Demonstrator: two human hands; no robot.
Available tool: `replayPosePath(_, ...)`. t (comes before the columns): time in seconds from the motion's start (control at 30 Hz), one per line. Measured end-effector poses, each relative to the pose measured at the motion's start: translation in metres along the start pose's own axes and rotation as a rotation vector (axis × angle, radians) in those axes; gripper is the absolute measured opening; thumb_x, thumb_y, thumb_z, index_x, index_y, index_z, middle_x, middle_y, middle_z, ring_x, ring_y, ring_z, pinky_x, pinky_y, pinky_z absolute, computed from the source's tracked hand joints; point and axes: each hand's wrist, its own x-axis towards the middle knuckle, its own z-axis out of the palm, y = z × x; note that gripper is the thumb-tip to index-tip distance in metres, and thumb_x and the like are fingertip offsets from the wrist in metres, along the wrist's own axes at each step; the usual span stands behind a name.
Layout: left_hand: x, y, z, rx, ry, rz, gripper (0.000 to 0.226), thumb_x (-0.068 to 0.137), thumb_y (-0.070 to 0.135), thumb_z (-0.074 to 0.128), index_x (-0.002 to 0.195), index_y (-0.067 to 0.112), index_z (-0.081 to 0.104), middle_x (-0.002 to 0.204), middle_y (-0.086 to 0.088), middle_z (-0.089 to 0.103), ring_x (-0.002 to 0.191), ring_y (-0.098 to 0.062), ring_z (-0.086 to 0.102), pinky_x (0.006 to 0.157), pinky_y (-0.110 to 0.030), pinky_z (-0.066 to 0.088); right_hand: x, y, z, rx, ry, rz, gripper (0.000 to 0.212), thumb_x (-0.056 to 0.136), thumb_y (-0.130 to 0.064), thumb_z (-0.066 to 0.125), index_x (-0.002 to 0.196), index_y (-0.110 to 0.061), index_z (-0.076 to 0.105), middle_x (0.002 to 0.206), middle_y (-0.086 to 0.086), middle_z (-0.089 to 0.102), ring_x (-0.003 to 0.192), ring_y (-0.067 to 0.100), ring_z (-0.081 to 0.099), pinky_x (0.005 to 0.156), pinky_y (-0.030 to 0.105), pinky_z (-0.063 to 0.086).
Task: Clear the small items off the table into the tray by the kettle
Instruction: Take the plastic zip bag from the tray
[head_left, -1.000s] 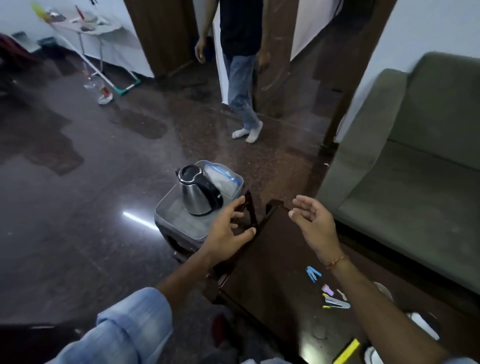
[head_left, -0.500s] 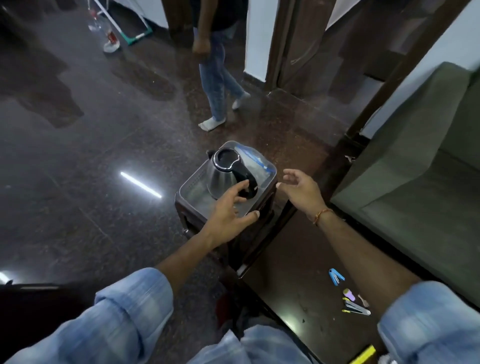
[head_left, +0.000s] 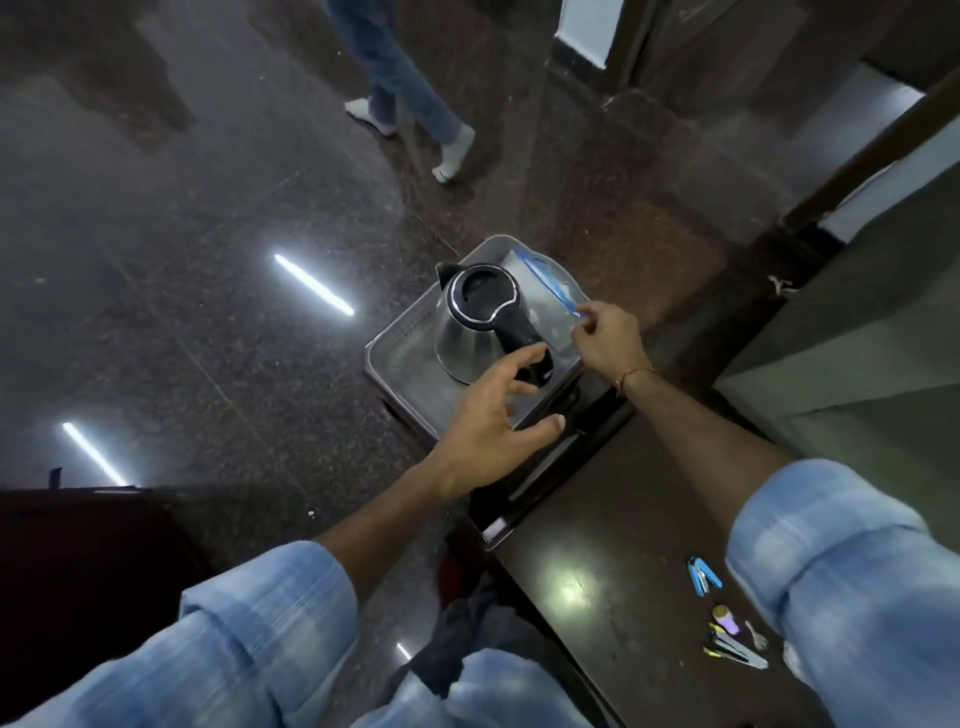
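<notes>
Over the tray (head_left: 400, 358), my left hand (head_left: 488, 421) hangs open, fingers spread by the kettle (head_left: 472, 322) handle. My right hand (head_left: 605, 338) pinches the edge of a clear bag (head_left: 545, 291) lying in the tray. Small items (head_left: 727, 618) sit on the dark worktop (head_left: 613, 561) near my right sleeve. Glossy floor, someone walking past. Half a second ago my right hand was open above the tray.

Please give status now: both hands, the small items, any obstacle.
Left hand open, reaching for kettle handle. Right hand pinching plastic bag in tray. Small items untouched on table. Kettle fills much of tray.
</notes>
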Motion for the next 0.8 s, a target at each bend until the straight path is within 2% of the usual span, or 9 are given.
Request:
replayPosePath(0.17,0.024,-0.002,0.013,0.005,-0.003,-0.016,0.075,0.083,0.026,0.075,0.148,0.027,0.036,0.147,0.015,0.044,0.114,-0.004,0.058,0.092,-0.035,0.056,0.046,0.013,0.007,-0.106,-0.102,0.012,0.036,0.078,-0.012,0.059,0.114,-0.009,0.066,0.113,0.016,0.069,0.106,0.033,0.063,0.092,0.034,0.049)
replayPosePath(0.3,0.037,-0.006,0.022,0.007,0.01,-0.03,0.076,0.082,0.03,0.074,0.148,0.028,0.036,0.146,0.016,0.045,0.115,-0.004,0.058,0.092,-0.037,0.056,0.068,0.019,0.02,-0.143,-0.196,0.055,0.052,0.082,-0.015,0.057,0.133,-0.009,0.053,0.129,0.018,0.06,0.118,0.033,0.057,0.103,0.037,0.046)
replayPosePath(0.37,0.041,-0.01,0.026,0.007,0.011,-0.043,0.075,0.083,0.03,0.074,0.148,0.029,0.036,0.146,0.016,0.045,0.115,-0.002,0.058,0.091,-0.037,0.056,0.075,0.021,0.028,-0.173,-0.223,0.038,0.053,0.082,-0.014,0.056,0.134,-0.01,0.052,0.129,0.02,0.059,0.118,0.035,0.056,0.103,0.039,0.046)
replayPosePath(0.5,0.044,-0.016,0.029,-0.013,0.021,-0.055,0.075,0.083,0.03,0.073,0.148,0.024,0.037,0.146,0.011,0.046,0.114,-0.002,0.058,0.092,-0.031,0.055,0.085,0.023,0.04,-0.296,-0.251,-0.02,0.046,0.083,-0.015,0.055,0.128,-0.012,0.056,0.126,0.02,0.06,0.116,0.039,0.054,0.099,0.04,0.047)
replayPosePath(0.6,0.041,-0.02,0.028,-0.033,0.036,-0.063,0.072,0.085,0.018,0.075,0.147,0.018,0.039,0.145,0.006,0.047,0.112,-0.003,0.06,0.091,-0.028,0.055,0.082,0.021,0.044,-0.424,-0.243,-0.048,0.036,0.086,-0.02,0.055,0.12,-0.013,0.063,0.123,0.02,0.059,0.114,0.04,0.053,0.097,0.042,0.048)
replayPosePath(0.7,0.039,-0.019,0.026,-0.033,0.04,-0.067,0.07,0.086,0.016,0.074,0.147,0.018,0.04,0.145,0.005,0.047,0.112,-0.002,0.06,0.087,-0.022,0.055,0.076,0.018,0.042,-0.473,-0.2,-0.109,0.031,0.089,-0.022,0.053,0.111,-0.009,0.068,0.117,0.019,0.061,0.109,0.038,0.057,0.093,0.043,0.05)
replayPosePath(0.8,0.041,-0.015,0.025,-0.061,0.072,-0.084,0.066,0.085,0.018,0.075,0.144,0.02,0.044,0.141,0.008,0.051,0.11,-0.003,0.061,0.089,-0.025,0.054,0.065,0.014,0.033,-0.477,-0.127,-0.119,0.029,0.089,-0.023,0.052,0.106,-0.004,0.067,0.113,0.019,0.061,0.108,0.038,0.055,0.09,0.044,0.049)
